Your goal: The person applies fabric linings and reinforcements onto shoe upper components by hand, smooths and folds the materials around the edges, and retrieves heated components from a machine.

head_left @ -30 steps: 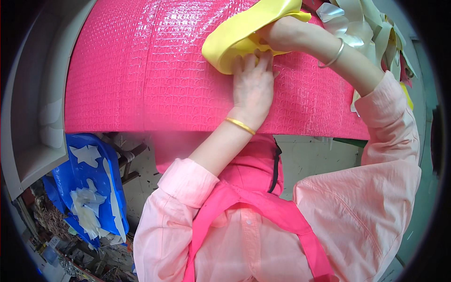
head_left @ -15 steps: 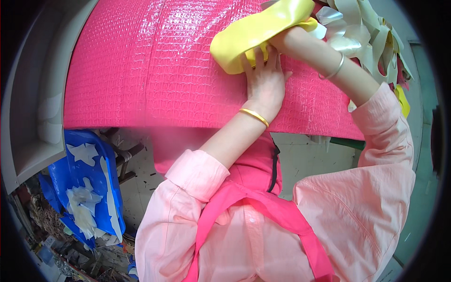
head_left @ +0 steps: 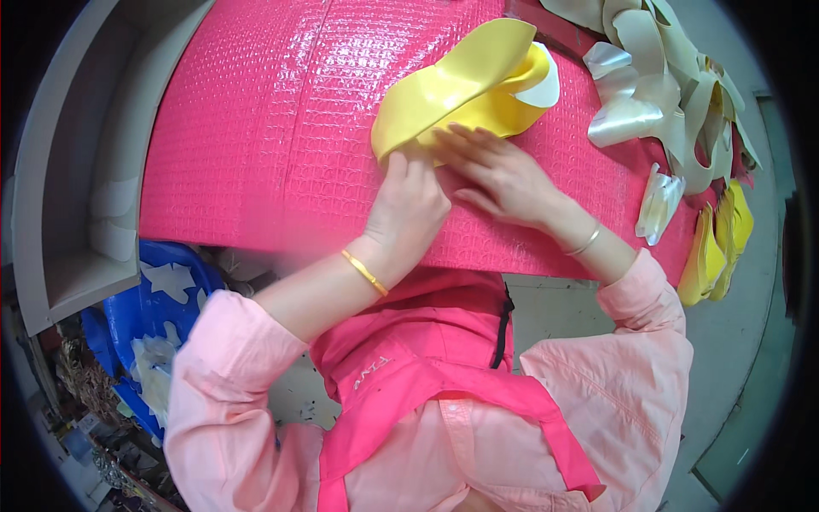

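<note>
A shiny yellow leather-like piece (head_left: 444,85) lies on the pink table, curled round into a loop, with a white underside showing at its right end. At its near left edge my left hand (head_left: 409,200) is closed, the fingertips pinching the rim. My right hand (head_left: 508,181) lies beside it, fingers stretched out over the piece's near edge and the thumb apart. The fingertips of both hands are partly blurred or hidden.
The table has a glossy pink quilted cover (head_left: 230,162). Cream curved strips (head_left: 644,51) heap at the far right, near a pearly scrap (head_left: 659,205) and stacked yellow pieces (head_left: 717,247). A grey open box (head_left: 81,171) stands left, above a blue chair (head_left: 200,273) holding scraps.
My right hand has come back from the piece's far right side to its near edge. My left hand has shifted left and closed on the rim.
</note>
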`<state>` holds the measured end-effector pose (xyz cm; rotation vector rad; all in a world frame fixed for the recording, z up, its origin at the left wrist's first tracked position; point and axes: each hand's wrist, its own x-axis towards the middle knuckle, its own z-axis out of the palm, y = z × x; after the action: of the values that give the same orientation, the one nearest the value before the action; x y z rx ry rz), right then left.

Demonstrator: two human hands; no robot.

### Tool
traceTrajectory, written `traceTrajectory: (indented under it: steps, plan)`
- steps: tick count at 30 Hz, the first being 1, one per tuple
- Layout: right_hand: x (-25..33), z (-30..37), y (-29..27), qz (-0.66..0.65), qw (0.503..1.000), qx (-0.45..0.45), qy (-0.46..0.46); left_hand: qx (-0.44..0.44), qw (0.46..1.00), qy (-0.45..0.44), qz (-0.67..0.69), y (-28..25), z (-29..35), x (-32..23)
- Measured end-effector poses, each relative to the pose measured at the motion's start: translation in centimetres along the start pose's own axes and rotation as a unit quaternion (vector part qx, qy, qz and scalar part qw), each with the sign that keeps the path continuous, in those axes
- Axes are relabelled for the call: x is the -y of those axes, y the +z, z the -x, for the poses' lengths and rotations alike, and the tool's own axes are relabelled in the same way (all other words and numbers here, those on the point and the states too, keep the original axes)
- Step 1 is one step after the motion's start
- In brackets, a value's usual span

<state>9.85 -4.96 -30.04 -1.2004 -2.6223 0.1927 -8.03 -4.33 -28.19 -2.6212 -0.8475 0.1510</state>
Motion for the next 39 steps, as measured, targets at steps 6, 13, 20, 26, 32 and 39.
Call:
traceTrajectory:
  steps: [6, 13, 20, 26, 32, 39]
  plan:
    - [1.7, -1.8, 0.9, -0.012, 0.993, -0.002, 0.115, 0.020, 0.999, 0.047, -0.005, 0.5, 0.4, 3.3]
    - [0.6, -1.2, -1.7, 0.090, 0.992, -0.004, -0.086, -0.167, 0.975, 0.087, 0.117, 0.2, 1.5, 2.7]
    - [3.9, 1.4, -5.8, 0.342, 0.890, 0.284, -0.101, -0.034, 0.985, 0.085, 0.148, 0.2, 2.4, -2.0]
    - [4.4, 0.8, -5.8, 0.366, 0.870, 0.320, -0.079, -0.190, 0.884, 0.009, 0.427, 3.0, 2.8, -1.3]
    - [5.5, -1.7, -6.8, 0.324, 0.814, 0.481, -0.017, -0.180, 0.896, -0.040, 0.405, 2.3, 1.9, -2.2]
    - [5.5, -2.0, -6.6, 0.363, 0.794, 0.481, -0.080, -0.226, 0.877, -0.027, 0.424, 3.1, 1.0, -3.2]
